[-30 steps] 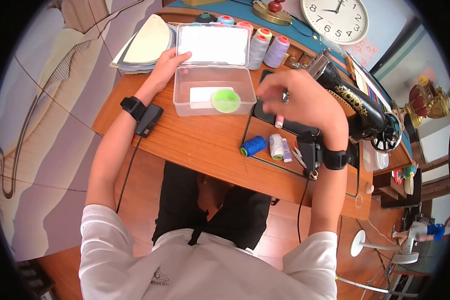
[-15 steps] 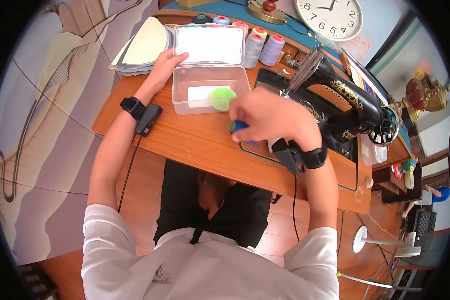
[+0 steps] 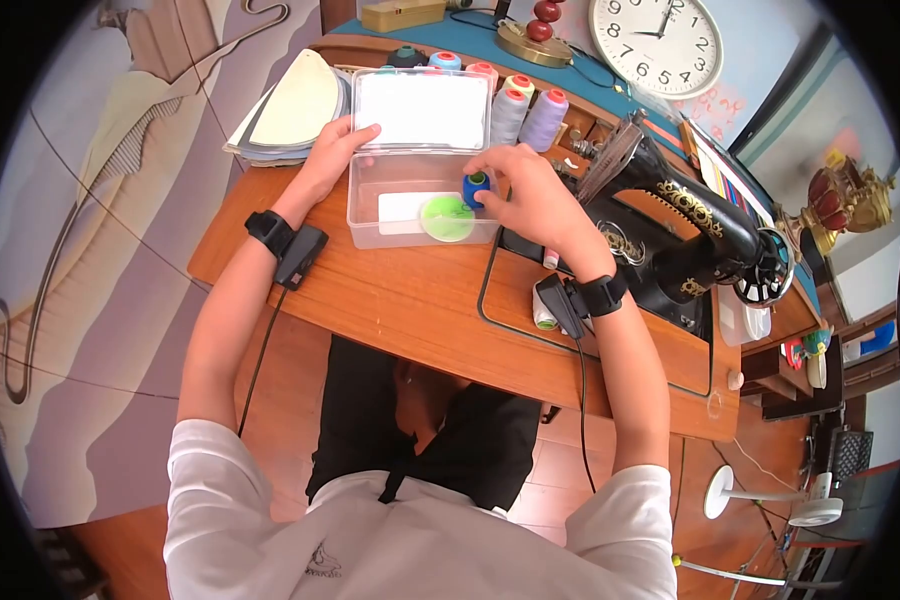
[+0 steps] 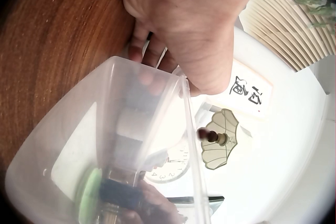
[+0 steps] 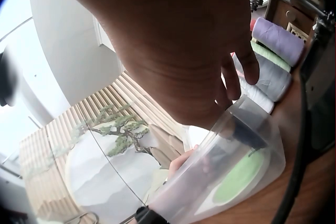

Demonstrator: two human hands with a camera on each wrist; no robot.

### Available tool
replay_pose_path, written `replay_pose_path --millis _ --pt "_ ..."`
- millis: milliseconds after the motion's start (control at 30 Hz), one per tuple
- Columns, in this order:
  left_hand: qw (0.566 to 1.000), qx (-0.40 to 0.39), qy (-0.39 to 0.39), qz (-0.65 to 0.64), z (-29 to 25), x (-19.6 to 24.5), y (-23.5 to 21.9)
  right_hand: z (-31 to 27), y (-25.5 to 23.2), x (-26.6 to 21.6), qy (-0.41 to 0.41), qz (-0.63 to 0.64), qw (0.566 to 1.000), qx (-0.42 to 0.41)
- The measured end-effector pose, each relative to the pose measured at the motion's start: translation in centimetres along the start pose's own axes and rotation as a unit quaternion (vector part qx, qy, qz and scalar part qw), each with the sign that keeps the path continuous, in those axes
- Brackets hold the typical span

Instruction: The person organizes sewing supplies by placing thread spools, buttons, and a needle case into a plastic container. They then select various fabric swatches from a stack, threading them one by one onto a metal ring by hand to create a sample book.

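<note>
A clear plastic box (image 3: pixel 364 232) stands on the wooden table with its lid (image 3: pixel 420 112) raised at the back. My left hand (image 3: pixel 332 158) grips the lid's left edge, thumb in front. Over the box's right end, my right hand (image 3: pixel 542 200) pinches a blue thread spool (image 3: pixel 476 193) between thumb and fingers. Close beside the spool, a round green disc (image 3: pixel 447 219) and a white label or card (image 3: pixel 396 210) show through the box. In the left wrist view the blue spool (image 4: pixel 121 193) appears through the wall near the green disc (image 4: pixel 87 195).
A black sewing machine (image 3: pixel 685 200) stands at the right. Large thread cones (image 3: pixel 544 120) line up behind the box. Cut pattern pieces (image 3: pixel 295 105) lie at the left. A white spool (image 3: pixel 543 312) is partly hidden under my right wrist camera.
My right hand picked up the blue spool from the table, then carried it left and away from me, down into the box's right end. The left hand stays at the lid.
</note>
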State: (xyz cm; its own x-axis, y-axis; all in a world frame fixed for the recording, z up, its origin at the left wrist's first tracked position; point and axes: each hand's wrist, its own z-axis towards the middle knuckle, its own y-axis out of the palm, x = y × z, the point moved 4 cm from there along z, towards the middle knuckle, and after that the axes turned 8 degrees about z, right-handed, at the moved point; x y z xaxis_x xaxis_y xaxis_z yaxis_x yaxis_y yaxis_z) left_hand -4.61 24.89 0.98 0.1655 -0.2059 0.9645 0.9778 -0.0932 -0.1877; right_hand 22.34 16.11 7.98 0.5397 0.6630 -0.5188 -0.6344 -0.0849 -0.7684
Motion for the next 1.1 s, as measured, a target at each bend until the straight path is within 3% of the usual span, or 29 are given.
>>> replay_pose_path --millis 67,100,167,200,267,300,400,433,533,667,800,867,900,967,1000,1067,1100 --pt "1.000 -0.004 0.001 0.000 0.0 0.2 0.0 -0.2 -0.8 -1.0 -0.115 -0.097 0.984 0.098" --pt "1.000 -0.007 0.000 -0.001 -0.1 0.2 0.0 -0.3 -1.2 -1.2 -0.116 -0.097 0.984 0.098" --pt "1.000 -0.014 0.004 -0.003 0.3 -0.1 -0.1 -0.3 -2.8 -1.1 -0.010 -0.050 0.996 0.073" --pt "1.000 -0.022 0.006 -0.005 0.3 -0.3 -0.2 -0.4 -3.9 -1.7 -0.010 -0.050 0.996 0.070" --pt "1.000 -0.021 0.003 0.000 0.4 -0.4 -0.3 -1.0 -5.5 -1.3 0.112 -0.084 0.990 -0.033" --pt "1.000 -0.021 0.002 0.006 0.4 -0.4 -0.3 -1.4 -6.3 -1.2 0.114 -0.086 0.989 -0.035" --pt "1.000 -0.018 0.002 0.002 0.3 -0.3 -0.2 -2.8 -7.3 -0.5 0.281 -0.089 0.943 -0.153" --pt "1.000 -0.018 0.003 0.001 0.3 -0.3 0.0 -3.2 -7.3 -0.5 0.362 -0.070 0.918 -0.149" --pt "1.000 0.001 -0.010 0.005 0.0 -0.1 -0.1 -3.3 -6.1 0.4 0.325 -0.154 0.922 -0.147" --pt "1.000 -0.016 -0.002 0.013 0.1 -0.1 -0.3 -2.9 -3.3 0.7 0.389 -0.181 0.874 -0.227" --pt "1.000 -0.019 0.010 0.010 0.0 0.1 -0.1 -3.2 -2.8 1.8 0.387 -0.112 0.887 -0.225" --pt "1.000 -0.013 0.003 0.009 0.0 0.1 0.0 -2.4 -3.1 1.0 0.273 -0.094 0.936 -0.200" --pt "1.000 -0.007 -0.003 0.008 -0.1 0.1 -0.1 -2.3 -3.3 0.7 0.271 -0.095 0.936 -0.202" --pt "1.000 -0.015 -0.005 0.004 -0.1 0.1 -0.1 -1.5 -4.7 -0.8 0.187 0.008 0.979 -0.083" --pt "1.000 -0.027 -0.006 0.001 -0.1 0.0 -0.1 -1.3 -4.5 -1.1 0.186 0.007 0.979 -0.087" --pt "1.000 -0.024 -0.005 0.002 0.0 -0.1 -0.1 -0.3 -5.1 -3.4 0.004 0.039 0.995 0.095" --pt "1.000 -0.024 -0.002 0.006 0.0 0.0 0.0 -0.2 -4.8 -4.4 -0.028 0.052 0.990 0.124"
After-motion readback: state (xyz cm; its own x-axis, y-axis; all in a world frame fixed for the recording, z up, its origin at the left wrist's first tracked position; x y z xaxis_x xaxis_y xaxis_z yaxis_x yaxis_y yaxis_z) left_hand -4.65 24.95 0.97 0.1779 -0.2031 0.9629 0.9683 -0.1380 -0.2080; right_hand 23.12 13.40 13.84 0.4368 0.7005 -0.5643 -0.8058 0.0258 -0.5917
